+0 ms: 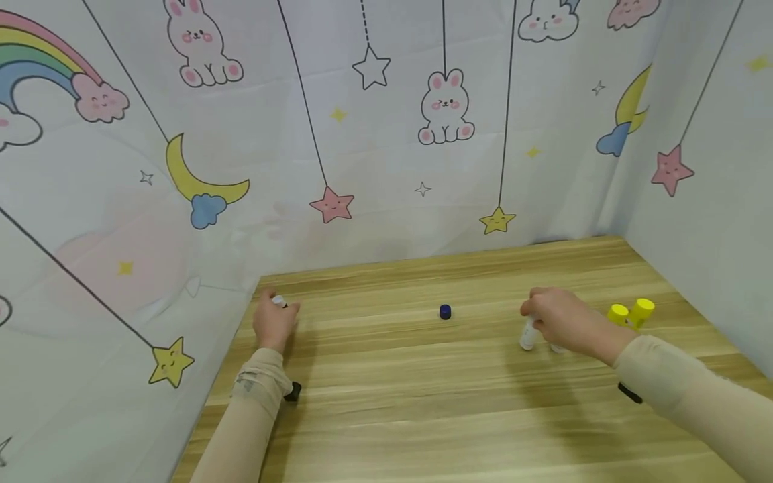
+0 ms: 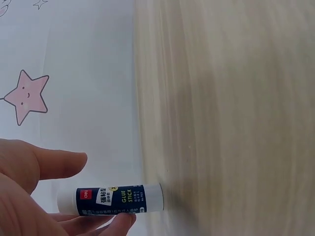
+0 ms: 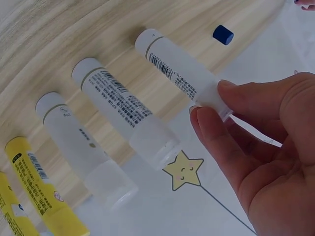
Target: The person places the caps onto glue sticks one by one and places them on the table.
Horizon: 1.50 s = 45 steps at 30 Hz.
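Observation:
My left hand (image 1: 275,323) is at the table's far left, round an upright glue stick (image 2: 118,199) with a dark blue label and white ends. In the left wrist view the thumb stands apart from the stick, while the fingers lie along its other side. On the right, my right hand (image 1: 564,320) pinches the top of a white glue stick (image 3: 172,69) between thumb and fingers. That stick is upright, its base at the tabletop. Beside it stand two more white glue sticks (image 3: 115,101), mostly hidden by the hand in the head view.
Two yellow glue sticks (image 1: 641,310) stand beyond the right wrist. A short dark blue cylinder (image 1: 445,312), like a cap, sits mid-table. Black objects (image 1: 292,392) lie partly hidden near both sleeves. A printed white curtain (image 1: 386,147) borders the wooden table (image 1: 386,409).

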Tool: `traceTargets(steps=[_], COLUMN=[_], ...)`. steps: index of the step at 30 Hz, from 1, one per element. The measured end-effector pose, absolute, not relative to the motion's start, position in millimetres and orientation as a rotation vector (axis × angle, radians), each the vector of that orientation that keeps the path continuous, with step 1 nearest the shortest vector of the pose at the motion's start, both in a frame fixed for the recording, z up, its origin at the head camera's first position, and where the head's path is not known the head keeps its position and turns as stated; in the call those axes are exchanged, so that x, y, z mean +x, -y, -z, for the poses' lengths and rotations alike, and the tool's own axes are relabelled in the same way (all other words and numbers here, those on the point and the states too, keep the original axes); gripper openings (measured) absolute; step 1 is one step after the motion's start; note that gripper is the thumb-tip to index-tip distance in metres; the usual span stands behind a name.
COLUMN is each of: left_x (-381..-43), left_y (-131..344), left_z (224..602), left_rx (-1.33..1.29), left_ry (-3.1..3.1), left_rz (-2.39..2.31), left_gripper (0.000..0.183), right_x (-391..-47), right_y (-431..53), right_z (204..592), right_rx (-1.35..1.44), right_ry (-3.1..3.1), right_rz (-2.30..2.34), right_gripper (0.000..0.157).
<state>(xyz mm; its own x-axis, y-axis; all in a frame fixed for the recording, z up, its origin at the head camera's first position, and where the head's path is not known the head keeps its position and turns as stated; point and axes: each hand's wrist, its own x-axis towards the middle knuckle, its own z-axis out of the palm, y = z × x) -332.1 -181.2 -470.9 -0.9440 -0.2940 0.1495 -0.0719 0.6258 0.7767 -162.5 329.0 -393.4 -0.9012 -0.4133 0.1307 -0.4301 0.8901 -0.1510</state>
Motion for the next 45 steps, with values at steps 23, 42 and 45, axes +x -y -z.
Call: traceTargets(steps=[23, 42, 45], left_x=[-325.7, -321.4, -319.8], left_y=[197.9, 194.7, 191.7], left_z=[483.5, 480.2, 479.1], left_rx=[0.331, 0.292, 0.280], left_ry=[2.596, 2.579, 2.583], left_rz=[1.071, 1.077, 1.087], left_gripper=[0.031, 0.033, 0.033], right_x=[-158.1, -180.3, -186.8], right_y=[-332.1, -296.0, -285.5], right_z=[394.9, 375.5, 373.7], right_rx=[0.670, 0.604, 0.607], right_ry=[2.987, 2.912, 2.899], right_rz=[-0.214, -0.154, -0.149], right_gripper=[0.026, 0.028, 0.028])
